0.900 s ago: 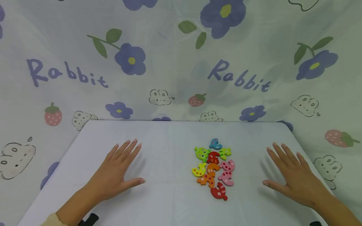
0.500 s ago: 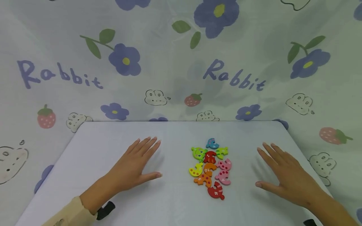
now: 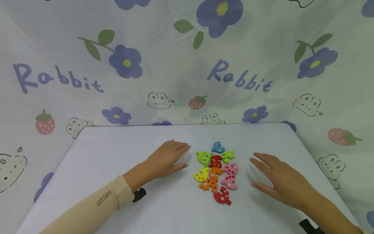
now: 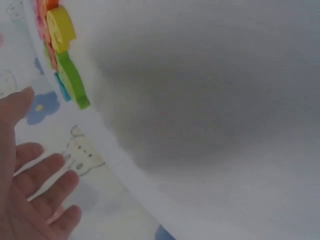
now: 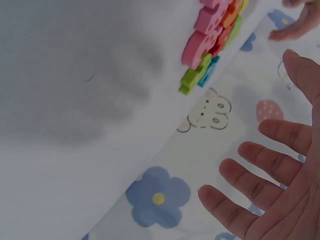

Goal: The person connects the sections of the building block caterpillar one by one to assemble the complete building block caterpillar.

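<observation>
Both hands have closed in; puzzle pieces (image 3: 216, 172) lie between their fingers (image 3: 182, 149).

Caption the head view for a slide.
Two open hands, left and right, flank puzzle pieces on a white table.

The left hand (image 4: 27, 195) shows at the lower left, fingers spread and relaxed, holding nothing. Coloured puzzle pieces (image 4: 62, 47) lie at the upper left on the white desk (image 4: 210, 110), above the printed cloth (image 4: 75, 150).
</observation>
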`<move>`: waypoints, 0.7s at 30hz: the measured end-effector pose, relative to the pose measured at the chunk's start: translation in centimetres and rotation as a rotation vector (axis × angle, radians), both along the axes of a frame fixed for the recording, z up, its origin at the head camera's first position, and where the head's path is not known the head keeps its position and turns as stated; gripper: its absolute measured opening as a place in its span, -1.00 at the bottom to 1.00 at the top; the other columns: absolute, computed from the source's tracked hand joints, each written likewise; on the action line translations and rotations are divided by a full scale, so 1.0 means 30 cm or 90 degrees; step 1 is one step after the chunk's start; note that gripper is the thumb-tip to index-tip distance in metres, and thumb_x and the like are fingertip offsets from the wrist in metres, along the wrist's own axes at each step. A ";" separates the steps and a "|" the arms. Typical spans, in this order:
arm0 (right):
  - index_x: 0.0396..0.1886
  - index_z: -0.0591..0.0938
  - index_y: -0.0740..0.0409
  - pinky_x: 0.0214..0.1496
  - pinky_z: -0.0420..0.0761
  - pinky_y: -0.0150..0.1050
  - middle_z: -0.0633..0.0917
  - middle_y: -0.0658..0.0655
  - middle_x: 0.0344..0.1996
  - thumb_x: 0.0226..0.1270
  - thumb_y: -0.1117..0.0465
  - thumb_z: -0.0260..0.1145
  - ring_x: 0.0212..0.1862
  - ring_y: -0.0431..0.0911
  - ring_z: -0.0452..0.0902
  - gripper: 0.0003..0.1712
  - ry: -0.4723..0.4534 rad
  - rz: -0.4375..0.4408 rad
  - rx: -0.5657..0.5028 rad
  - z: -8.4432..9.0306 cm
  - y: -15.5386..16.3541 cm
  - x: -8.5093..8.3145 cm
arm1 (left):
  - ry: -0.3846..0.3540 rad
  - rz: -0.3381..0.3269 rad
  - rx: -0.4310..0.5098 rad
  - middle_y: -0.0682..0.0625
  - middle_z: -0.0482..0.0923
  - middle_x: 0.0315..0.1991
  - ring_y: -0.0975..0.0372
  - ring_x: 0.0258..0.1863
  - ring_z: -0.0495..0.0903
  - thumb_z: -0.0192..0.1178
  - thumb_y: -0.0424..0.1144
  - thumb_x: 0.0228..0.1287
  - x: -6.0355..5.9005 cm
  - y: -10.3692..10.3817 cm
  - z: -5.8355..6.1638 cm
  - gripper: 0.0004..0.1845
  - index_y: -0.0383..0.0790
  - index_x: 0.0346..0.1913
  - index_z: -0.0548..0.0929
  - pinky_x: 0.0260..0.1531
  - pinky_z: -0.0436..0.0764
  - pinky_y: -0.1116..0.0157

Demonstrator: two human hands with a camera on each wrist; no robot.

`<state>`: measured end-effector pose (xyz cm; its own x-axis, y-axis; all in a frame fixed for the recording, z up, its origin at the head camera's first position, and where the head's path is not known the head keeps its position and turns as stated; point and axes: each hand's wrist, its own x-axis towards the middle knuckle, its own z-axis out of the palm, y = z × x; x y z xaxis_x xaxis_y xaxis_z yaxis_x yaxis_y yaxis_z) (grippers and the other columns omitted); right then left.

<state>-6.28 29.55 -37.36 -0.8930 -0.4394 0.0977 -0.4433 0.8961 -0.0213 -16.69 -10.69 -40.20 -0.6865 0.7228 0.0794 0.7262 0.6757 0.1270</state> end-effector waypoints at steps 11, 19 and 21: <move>0.35 0.64 0.03 0.15 0.64 0.14 0.62 0.09 0.28 0.21 -0.19 0.58 0.27 0.10 0.57 -0.23 0.014 0.038 -0.007 -0.002 -0.036 -0.016 | -0.066 -0.063 -0.009 0.01 0.56 0.35 0.12 0.36 0.48 0.40 0.00 0.41 -0.104 0.179 -0.042 -0.39 -0.09 0.44 0.55 0.37 0.42 0.08; 0.25 0.71 0.07 0.12 0.67 0.07 0.70 0.06 0.17 0.22 -0.13 0.59 0.18 0.03 0.63 -0.33 0.023 0.059 -0.009 0.003 -0.040 -0.020 | -0.070 -0.103 -0.043 0.04 0.65 0.24 0.14 0.20 0.59 0.41 -0.07 0.40 -0.136 0.252 -0.065 -0.42 -0.03 0.43 0.57 0.29 0.49 0.14; 0.25 0.71 0.06 0.11 0.67 0.06 0.71 0.05 0.16 0.23 -0.12 0.59 0.17 0.03 0.64 -0.35 0.018 0.058 -0.008 0.004 -0.039 -0.020 | -0.060 -0.111 -0.057 0.05 0.66 0.22 0.16 0.16 0.61 0.43 -0.05 0.39 -0.141 0.259 -0.067 -0.41 0.02 0.43 0.58 0.25 0.52 0.16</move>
